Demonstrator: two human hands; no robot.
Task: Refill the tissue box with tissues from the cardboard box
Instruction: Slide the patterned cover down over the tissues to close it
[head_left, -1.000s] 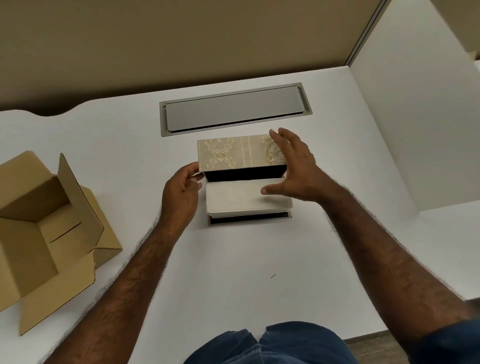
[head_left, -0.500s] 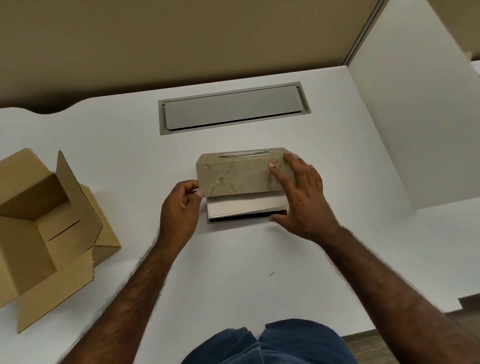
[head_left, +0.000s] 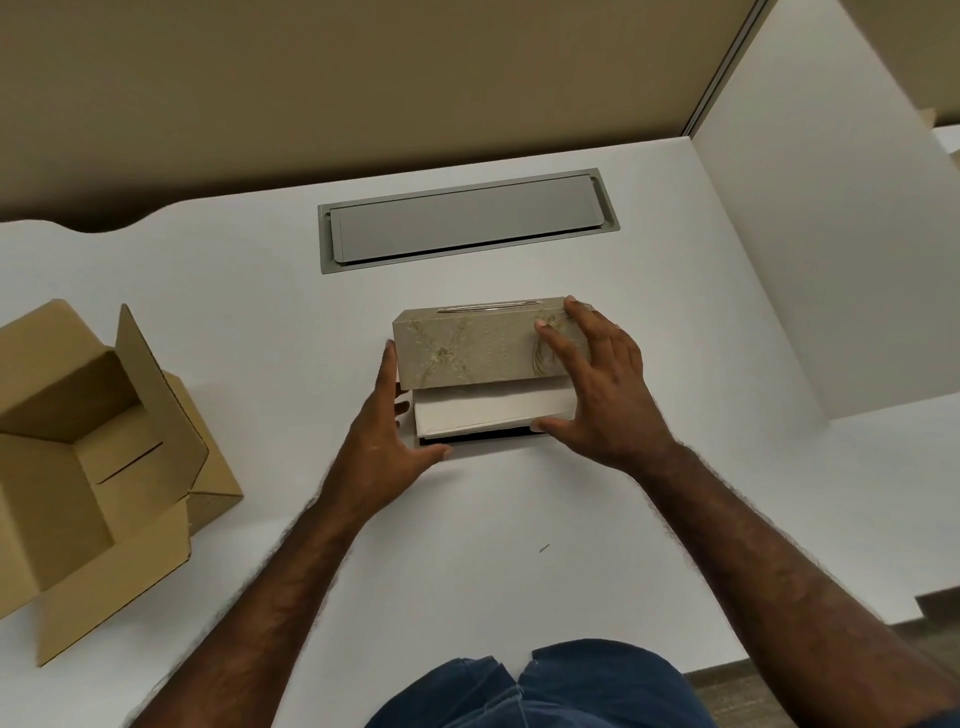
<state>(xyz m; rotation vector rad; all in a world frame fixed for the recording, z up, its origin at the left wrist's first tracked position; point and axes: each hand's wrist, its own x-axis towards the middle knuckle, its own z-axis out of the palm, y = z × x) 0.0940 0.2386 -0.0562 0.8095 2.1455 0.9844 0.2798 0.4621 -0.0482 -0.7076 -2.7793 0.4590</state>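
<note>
A beige patterned tissue box cover (head_left: 467, 349) sits tilted over a stack of white tissues (head_left: 488, 411) that rests on a dark base tray (head_left: 470, 435) in the middle of the white desk. My right hand (head_left: 597, 384) grips the cover's right end, fingers on its front face and thumb at the tray's edge. My left hand (head_left: 387, 436) is spread against the left end of the cover and tray, thumb near the tray's front corner. The open brown cardboard box (head_left: 88, 462) stands at the left; its inside looks bare.
A grey metal cable hatch (head_left: 467, 221) is set into the desk behind the tissue box. A white partition (head_left: 831, 249) rises on the right and a tan wall panel runs along the back. The desk's front edge lies near my blue-clad legs (head_left: 540, 691).
The cover has come further down over the tissue stack. My left hand has opened and moved up against the box's left end. My right hand has stayed on the right end.
</note>
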